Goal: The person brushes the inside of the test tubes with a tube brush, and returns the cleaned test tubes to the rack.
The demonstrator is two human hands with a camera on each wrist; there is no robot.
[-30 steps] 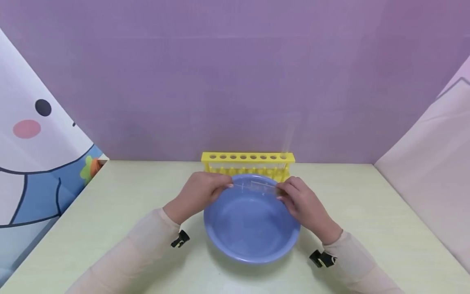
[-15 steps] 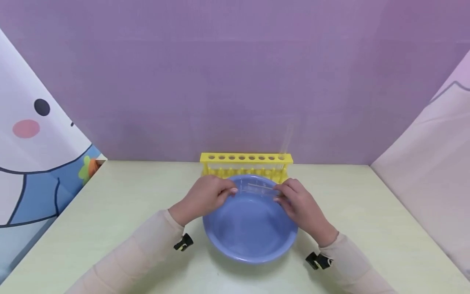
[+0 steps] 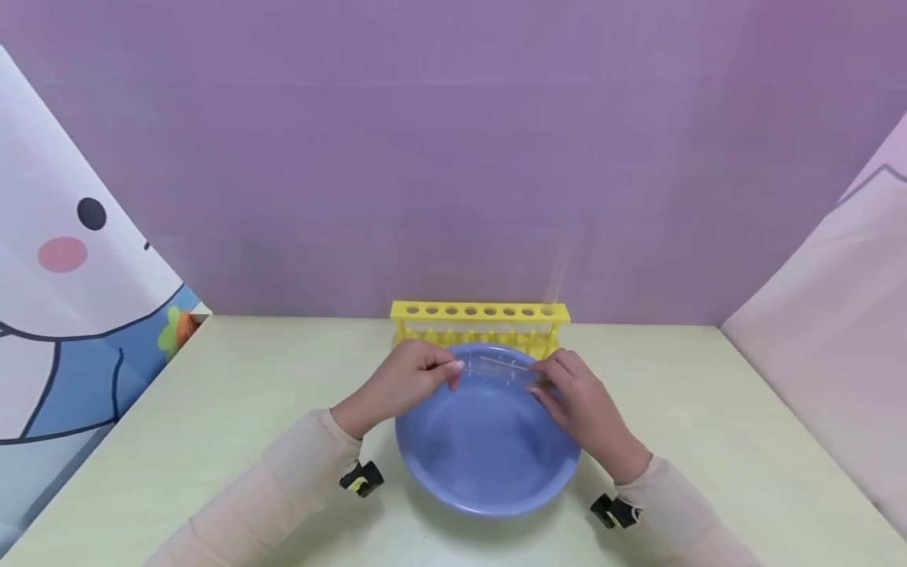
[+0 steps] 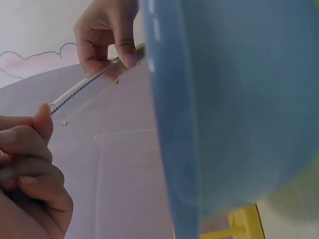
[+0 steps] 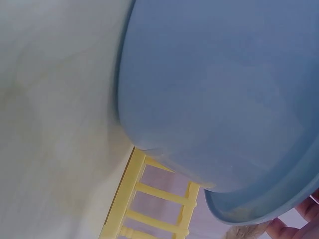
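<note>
Over the far part of a blue basin (image 3: 489, 465), my two hands hold a clear test tube and a thin brush between them. My right hand (image 3: 584, 409) pinches the test tube (image 3: 506, 373) at its right end. The left hand (image 3: 404, 382) curls at the other end, with thumb and fingertips on the twisted wire stem (image 4: 84, 85) of a test tube brush. That stem runs along the tube towards the right fingers. Brown bristles (image 5: 245, 231) show near the right hand in the right wrist view. A drop hangs by the tube's left end in the left wrist view.
Just behind the basin stands a yellow test tube rack (image 3: 471, 312) with a row of holes. Another clear tube (image 3: 558, 272) leans upright in its rightmost hole. The pale table (image 3: 283, 370) ends at a purple backdrop (image 3: 453, 157).
My left hand has moved right, towards the tube and the right hand. The length of bare wire between left fingers and tube has shortened. The right hand stays nearly in place.
</note>
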